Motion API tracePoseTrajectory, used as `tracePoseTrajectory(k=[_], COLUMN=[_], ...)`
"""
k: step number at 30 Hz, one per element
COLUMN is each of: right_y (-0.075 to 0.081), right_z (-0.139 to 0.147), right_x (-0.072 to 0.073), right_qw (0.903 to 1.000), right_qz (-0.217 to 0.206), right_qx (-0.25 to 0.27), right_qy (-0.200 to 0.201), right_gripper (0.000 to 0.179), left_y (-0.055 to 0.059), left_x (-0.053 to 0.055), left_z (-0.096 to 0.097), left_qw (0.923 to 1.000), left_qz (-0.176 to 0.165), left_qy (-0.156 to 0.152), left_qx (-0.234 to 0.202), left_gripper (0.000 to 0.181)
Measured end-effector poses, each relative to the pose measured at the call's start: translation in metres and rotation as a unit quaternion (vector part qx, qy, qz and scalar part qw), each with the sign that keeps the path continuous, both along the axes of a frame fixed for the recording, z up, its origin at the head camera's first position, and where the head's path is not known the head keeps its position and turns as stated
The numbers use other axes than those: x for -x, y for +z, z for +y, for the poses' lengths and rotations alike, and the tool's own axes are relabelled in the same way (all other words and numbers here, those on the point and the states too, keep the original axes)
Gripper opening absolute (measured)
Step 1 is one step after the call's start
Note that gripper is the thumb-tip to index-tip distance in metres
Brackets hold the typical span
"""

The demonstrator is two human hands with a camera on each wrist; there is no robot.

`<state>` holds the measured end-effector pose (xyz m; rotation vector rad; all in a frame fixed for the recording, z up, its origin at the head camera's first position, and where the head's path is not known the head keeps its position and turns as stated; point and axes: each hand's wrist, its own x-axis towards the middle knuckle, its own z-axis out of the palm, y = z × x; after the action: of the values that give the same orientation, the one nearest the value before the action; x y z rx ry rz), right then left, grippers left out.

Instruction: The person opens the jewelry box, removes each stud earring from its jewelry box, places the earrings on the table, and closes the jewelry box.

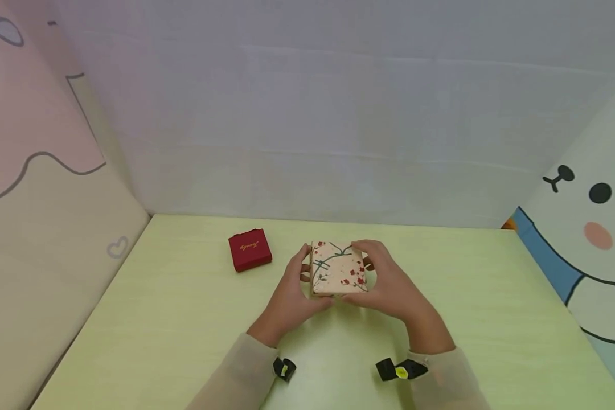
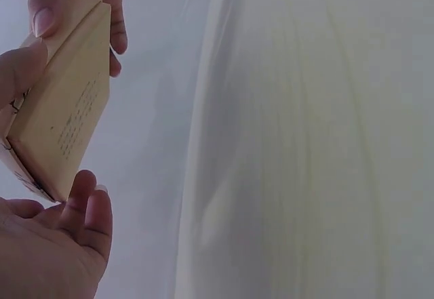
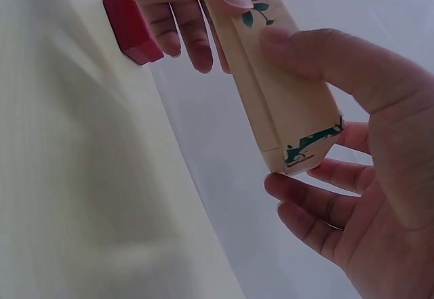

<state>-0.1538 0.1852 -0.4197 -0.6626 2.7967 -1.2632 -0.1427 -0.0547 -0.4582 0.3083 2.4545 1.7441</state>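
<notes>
Both hands hold a small cream box [image 1: 338, 272] with dark green branches and red blossoms on its top, raised over the table. My left hand [image 1: 293, 299] grips its left side, thumb along the near edge. On the opposite side, my right hand [image 1: 392, 285] grips it with the thumb at the near edge and fingers at the far corner. In the left wrist view, the underside of the box [image 2: 71, 109] carries small lines of print. The right wrist view shows a seam running along the side of the box [image 3: 271, 89], with both thumbs pressed near it.
A dark red box [image 1: 250, 250] with gold lettering lies on the pale yellow-green table [image 1: 174, 319], left of and beyond the hands. A whitish cloth wall [image 1: 328, 131] rises behind the table. Printed cloths [image 1: 589, 228] stand at both sides.
</notes>
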Motion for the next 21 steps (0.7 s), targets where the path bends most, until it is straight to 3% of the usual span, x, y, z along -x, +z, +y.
tracePoseTrajectory(k=[11,21], right_y=[0.0004,-0.0013], right_z=[-0.0047,-0.0094], right_x=[-0.002,0.0014], right_qw=[0.9999,0.9993], right_qz=[0.004,0.005], right_qx=[-0.007,-0.025], right_qy=[0.014,0.028], right_gripper=[0.102,0.117], left_y=[0.0013,0.0003], left_x=[0.002,0.0001], left_z=[-0.0025,-0.0003], left_qw=[0.9978,0.998], left_qz=[-0.034,-0.05], left_qy=[-0.029,-0.023], left_qx=[-0.049,-0.033], left_gripper=[0.128,0.127])
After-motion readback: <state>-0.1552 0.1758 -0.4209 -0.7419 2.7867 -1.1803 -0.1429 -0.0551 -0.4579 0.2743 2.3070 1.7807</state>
